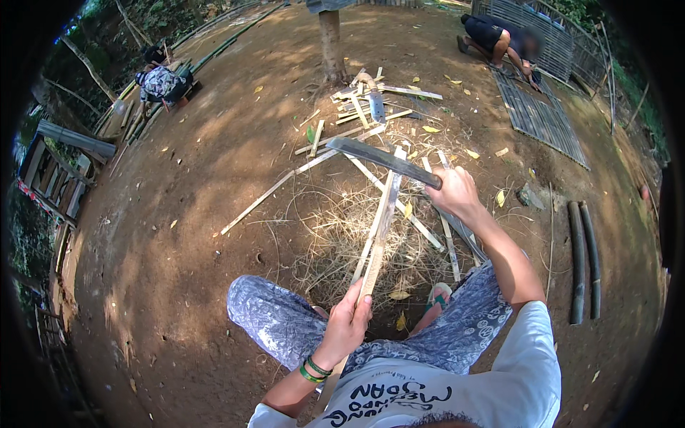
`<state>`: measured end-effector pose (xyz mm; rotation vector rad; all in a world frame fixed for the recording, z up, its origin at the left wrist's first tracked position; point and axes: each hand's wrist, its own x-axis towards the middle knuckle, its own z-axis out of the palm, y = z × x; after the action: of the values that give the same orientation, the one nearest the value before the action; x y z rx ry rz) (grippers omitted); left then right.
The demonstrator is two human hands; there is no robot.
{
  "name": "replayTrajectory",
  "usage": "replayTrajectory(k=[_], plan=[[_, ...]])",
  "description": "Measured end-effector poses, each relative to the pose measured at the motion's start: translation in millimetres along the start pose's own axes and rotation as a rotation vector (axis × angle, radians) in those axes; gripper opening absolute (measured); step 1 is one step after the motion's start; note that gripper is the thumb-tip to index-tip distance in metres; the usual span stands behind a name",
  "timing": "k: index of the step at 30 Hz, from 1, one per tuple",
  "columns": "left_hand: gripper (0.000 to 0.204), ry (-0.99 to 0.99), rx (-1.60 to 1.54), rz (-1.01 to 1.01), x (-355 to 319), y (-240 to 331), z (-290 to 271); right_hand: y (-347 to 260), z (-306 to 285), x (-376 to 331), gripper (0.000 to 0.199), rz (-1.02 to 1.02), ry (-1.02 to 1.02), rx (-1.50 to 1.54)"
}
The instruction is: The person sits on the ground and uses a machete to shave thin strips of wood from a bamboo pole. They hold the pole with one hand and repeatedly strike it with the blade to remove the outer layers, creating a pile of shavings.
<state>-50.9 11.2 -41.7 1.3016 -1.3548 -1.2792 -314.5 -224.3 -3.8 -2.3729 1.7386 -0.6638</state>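
Note:
My left hand point(349, 321) grips the near end of a long flat bamboo strip point(383, 221) that runs away from me over the ground. My right hand point(454, 191) is closed on the handle of a large dark machete point(378, 156), whose blade points left and lies across the strip's far part. I sit with my knees apart in patterned trousers point(278, 317). Fine bamboo shavings point(342, 242) are heaped between my legs.
Cut bamboo strips point(367, 100) lie scattered near a tree trunk point(330, 43). Two dark bamboo poles point(585, 257) lie at right. A woven bamboo panel point(539, 118) lies at back right, where a person point(496, 39) bends over it. Another person point(160, 84) crouches back left.

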Motion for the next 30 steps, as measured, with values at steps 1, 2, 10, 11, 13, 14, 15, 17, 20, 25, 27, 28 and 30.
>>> replayTrajectory(k=[1,2,10,11,13,14,15,17,20,25,27,28,30], plan=[[0.041,0.002,0.001,0.004,-2,-1,2,5,-4,0,0.023,-0.009,0.054,0.045],[0.041,-0.006,-0.025,-0.014,-1,-1,1,-3,-8,-5,0.022,-0.027,0.029,0.062],[0.041,0.024,0.013,0.008,10,6,-1,-20,-5,-13,0.017,0.021,0.012,0.104],[0.041,0.039,0.025,0.047,10,3,-1,-24,-4,-17,0.014,-0.057,0.009,0.058],[0.040,0.062,0.045,0.113,5,-1,3,-29,3,-41,0.012,-0.203,-0.005,-0.036],[0.040,0.047,0.039,0.091,5,2,5,-23,9,-41,0.015,-0.282,0.031,-0.049],[0.040,0.040,0.035,0.070,6,5,4,-16,11,-36,0.014,-0.230,0.026,-0.025],[0.040,0.028,0.022,0.032,5,9,0,-11,5,-20,0.014,-0.130,0.019,0.017],[0.040,0.057,0.033,0.080,5,-4,2,-22,5,-38,0.015,-0.196,0.015,-0.012],[0.040,0.047,0.078,0.034,0,3,3,-7,-9,-14,0.015,0.041,-0.068,0.075],[0.040,0.042,0.085,0.069,-3,-5,3,-10,-8,-21,0.014,-0.045,-0.004,0.043],[0.040,0.082,0.121,0.125,1,-4,3,-19,-1,-33,0.014,-0.133,-0.016,0.009],[0.041,0.083,0.130,0.137,5,0,7,-22,10,-47,0.010,-0.295,-0.034,-0.038]])
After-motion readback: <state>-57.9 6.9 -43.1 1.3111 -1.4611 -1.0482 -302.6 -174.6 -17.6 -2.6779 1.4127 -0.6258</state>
